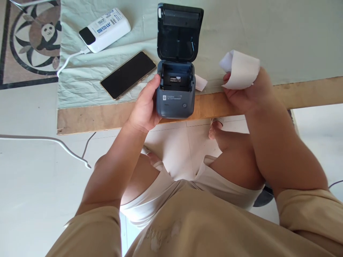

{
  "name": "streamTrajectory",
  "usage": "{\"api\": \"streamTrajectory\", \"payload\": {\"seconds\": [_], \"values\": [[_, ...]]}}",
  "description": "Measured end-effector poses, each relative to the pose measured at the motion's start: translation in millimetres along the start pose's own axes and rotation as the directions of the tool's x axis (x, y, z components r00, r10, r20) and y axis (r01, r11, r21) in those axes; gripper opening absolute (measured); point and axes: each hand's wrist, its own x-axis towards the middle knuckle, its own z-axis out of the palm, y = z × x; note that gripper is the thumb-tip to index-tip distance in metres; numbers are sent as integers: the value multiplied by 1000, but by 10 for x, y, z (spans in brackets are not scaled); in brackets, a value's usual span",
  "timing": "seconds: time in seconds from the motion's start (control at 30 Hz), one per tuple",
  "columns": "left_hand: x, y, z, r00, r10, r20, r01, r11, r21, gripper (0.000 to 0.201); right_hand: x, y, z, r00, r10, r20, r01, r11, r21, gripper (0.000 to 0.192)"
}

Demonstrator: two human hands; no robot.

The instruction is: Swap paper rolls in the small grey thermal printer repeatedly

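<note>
A small dark grey printer (176, 96) stands at the table's near edge with its lid (179, 32) flipped up and back, and its paper bay is empty. My left hand (146, 107) grips the printer's left side. My right hand (242, 91) is to the right of it, closed on a white paper roll (241, 69) held just above the table edge. A small white paper scrap (200, 82) lies beside the printer's right side.
A black phone (128, 74) lies face up left of the printer. A white power bank (105, 29) with a white cable (68, 60) sits further back left. A pale green cloth (268, 35) covers the wooden table (88, 117). Another cable (53, 142) runs across the floor.
</note>
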Motion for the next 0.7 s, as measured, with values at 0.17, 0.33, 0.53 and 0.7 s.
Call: {"api": "streamTrajectory", "payload": {"seconds": [0.17, 0.33, 0.53, 0.7], "values": [[-12, 3, 10, 1000, 0, 12, 0, 1000, -13, 49, -48, 11, 71, 997, 40, 60, -45, 996, 82, 33], [-18, 7, 9, 1000, -7, -19, 6, 1000, -13, 47, -24, 37, 127, 998, 44, -42, -36, 985, 170, 23], [-23, 28, 29, 998, -40, -56, 39, 999, -16, 50, 7, 62, 126, 985, 97, -145, -75, 986, 147, 27], [-23, 36, 38, 997, -43, -71, 43, 999, -3, 44, 3, 46, 90, 991, 101, -84, -89, 987, 134, 23]]}}
